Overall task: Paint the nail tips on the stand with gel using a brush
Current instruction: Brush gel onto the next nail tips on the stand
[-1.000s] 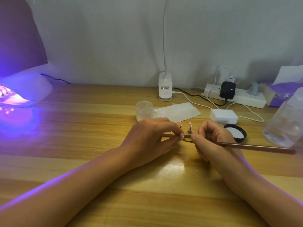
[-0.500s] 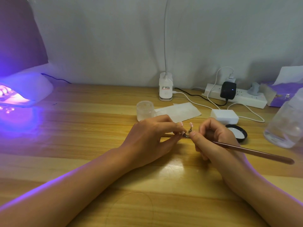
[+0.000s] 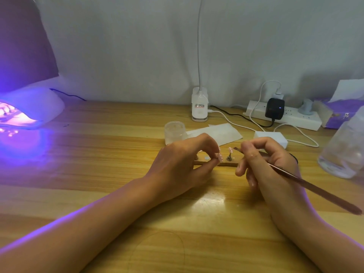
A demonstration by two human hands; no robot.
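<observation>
Stand (image 3: 226,164) lies flat on the table (image 3: 98,174), a thin brown strip with its long axis running left to right, between the two hands. One pink nail tip (image 3: 230,149) sits upright on a small metal post near the strip's right end; a second tip (image 3: 279,159) cannot be told apart from the left fingers, so leave it. Brush (image 3: 295,177) is in the right hand (image 3: 264,164), pinched pen-fashion near the bristle end, fingers curled round the shaft. Its long axis runs from low right, past the wrist, up and left to the bristles, which sit just right of the tip and about level with it; whether they touch cannot be told. So the tip lies directly left of the brush end, nearer the right hand than any other thing on the table. Left hand (image 3: 183,166) comes in from the left, wrist resting low on the table, thumb and forefinger curled and pinching the stand near its middle, seemingly steadying it. Right wrist also low, little finger side toward the table. Judgement: painting step in hand; the coming stroke wants only a short leftward reach of the bristles over the tip, with the left hand keeping the strip from sliding. A small clear jar (image 3: 175,131) stands behind the left hand, well apart from the brush.
</observation>
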